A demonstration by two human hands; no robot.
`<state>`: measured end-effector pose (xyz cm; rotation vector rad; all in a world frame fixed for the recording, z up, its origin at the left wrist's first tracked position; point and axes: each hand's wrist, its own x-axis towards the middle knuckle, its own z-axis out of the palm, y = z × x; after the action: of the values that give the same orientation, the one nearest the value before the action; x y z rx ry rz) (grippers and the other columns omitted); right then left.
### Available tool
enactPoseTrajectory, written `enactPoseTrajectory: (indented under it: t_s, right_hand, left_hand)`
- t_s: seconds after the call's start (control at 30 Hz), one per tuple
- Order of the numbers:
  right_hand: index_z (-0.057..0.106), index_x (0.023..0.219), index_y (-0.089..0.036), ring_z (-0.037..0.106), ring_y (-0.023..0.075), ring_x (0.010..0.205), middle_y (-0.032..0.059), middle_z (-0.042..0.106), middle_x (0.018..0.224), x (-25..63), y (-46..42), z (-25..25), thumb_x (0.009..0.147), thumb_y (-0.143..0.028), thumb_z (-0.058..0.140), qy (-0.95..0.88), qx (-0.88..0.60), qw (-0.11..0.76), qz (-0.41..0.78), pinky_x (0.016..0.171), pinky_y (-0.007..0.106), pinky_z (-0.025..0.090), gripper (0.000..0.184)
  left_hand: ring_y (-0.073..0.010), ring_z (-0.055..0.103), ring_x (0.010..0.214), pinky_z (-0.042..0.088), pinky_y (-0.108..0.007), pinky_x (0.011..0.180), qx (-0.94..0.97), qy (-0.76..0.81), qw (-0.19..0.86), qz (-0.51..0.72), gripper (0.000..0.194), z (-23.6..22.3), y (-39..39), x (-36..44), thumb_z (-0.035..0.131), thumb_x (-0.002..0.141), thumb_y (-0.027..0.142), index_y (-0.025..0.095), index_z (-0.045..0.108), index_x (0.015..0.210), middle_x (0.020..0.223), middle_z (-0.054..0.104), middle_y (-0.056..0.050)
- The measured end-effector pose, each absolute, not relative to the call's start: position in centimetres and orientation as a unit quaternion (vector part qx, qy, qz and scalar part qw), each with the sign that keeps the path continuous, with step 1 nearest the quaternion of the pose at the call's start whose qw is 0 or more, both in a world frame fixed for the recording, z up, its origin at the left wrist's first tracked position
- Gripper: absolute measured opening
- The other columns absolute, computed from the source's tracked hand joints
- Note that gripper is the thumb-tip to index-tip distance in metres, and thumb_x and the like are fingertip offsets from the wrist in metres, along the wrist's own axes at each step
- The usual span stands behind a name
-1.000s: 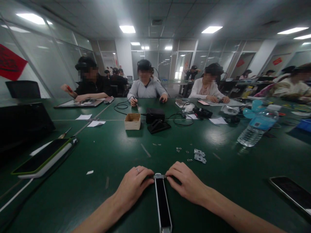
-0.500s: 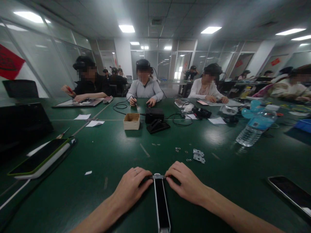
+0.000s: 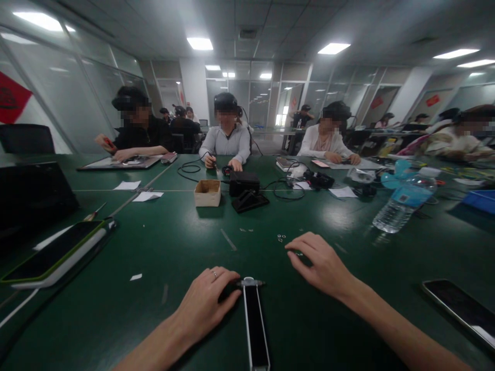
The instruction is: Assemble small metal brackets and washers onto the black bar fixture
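Observation:
On the table lies a long, narrow black part with silver edges [image 3: 256, 324], with a short metal axle [image 3: 258, 283] crossing its far end. My left hand [image 3: 207, 296] is closed, thumb and fingers pinching the axle's left end; the right end sticks out free. My right hand [image 3: 325, 265] is up and to the right of that part, thumb and fingers apart, nothing visible in them. Just left of its fingertips lie several small metal rings or nuts [image 3: 281, 237]. The hand covers the spot of the small metal plates, which are hidden.
A water bottle [image 3: 404, 201] tilts in view at right, with a phone [image 3: 462, 309] below it. A small open box [image 3: 207, 195] and a black device [image 3: 244, 183] stand ahead. At left lies a green-edged phone [image 3: 54, 252]. People sit across the table.
My right hand has let go of the axle's right end and moved up and right, over the metal plates. My left hand has stayed at the axle.

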<state>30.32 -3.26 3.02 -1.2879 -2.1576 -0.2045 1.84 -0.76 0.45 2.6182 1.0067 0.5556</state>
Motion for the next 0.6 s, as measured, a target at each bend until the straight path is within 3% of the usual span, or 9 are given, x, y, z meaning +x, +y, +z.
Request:
enactPoseTrajectory:
  t_s: [0.13, 0.33, 0.6]
  right_hand:
    - [0.063, 0.088, -0.016, 0.059, 0.0217, 0.083, 0.0102, 0.066, 0.087, 34.9, -2.1, 4.1, 0.088, -0.023, 0.044, -0.769, -0.564, 0.275, -0.122, 0.075, 0.036, 0.045, 0.020]
    - [0.064, 0.082, -0.017, 0.057, 0.0175, 0.073, 0.0067, 0.064, 0.081, 39.0, -1.6, 4.2, 0.084, -0.021, 0.046, -0.775, -0.620, 0.122, 0.009, 0.068, 0.032, 0.046, 0.018]
    - [0.065, 0.097, -0.018, 0.055, 0.0196, 0.088, 0.0078, 0.060, 0.098, 35.8, -2.0, 2.8, 0.086, -0.027, 0.051, -0.798, -0.584, 0.134, 0.065, 0.078, 0.037, 0.047, 0.020]
  left_hand:
    - [-0.0190, 0.061, 0.081, 0.049, -0.031, 0.071, 0.902, 0.351, 0.138, 0.212, 0.022, 0.2, -0.8, 1.6, 0.050, 0.086, 0.024, 0.022, 0.059, 0.106, 0.092, 0.065, -0.004]
    - [-0.0191, 0.059, 0.073, 0.047, -0.031, 0.066, 0.895, 0.367, 0.131, 0.218, 0.016, 0.4, -0.9, 1.7, 0.044, 0.086, 0.022, 0.020, 0.056, 0.095, 0.084, 0.062, -0.004]
    - [-0.0181, 0.057, 0.069, 0.044, -0.029, 0.062, 0.896, 0.374, 0.137, 0.197, 0.016, 0.5, -0.9, 1.8, 0.039, 0.087, 0.023, 0.020, 0.055, 0.088, 0.079, 0.061, -0.004]
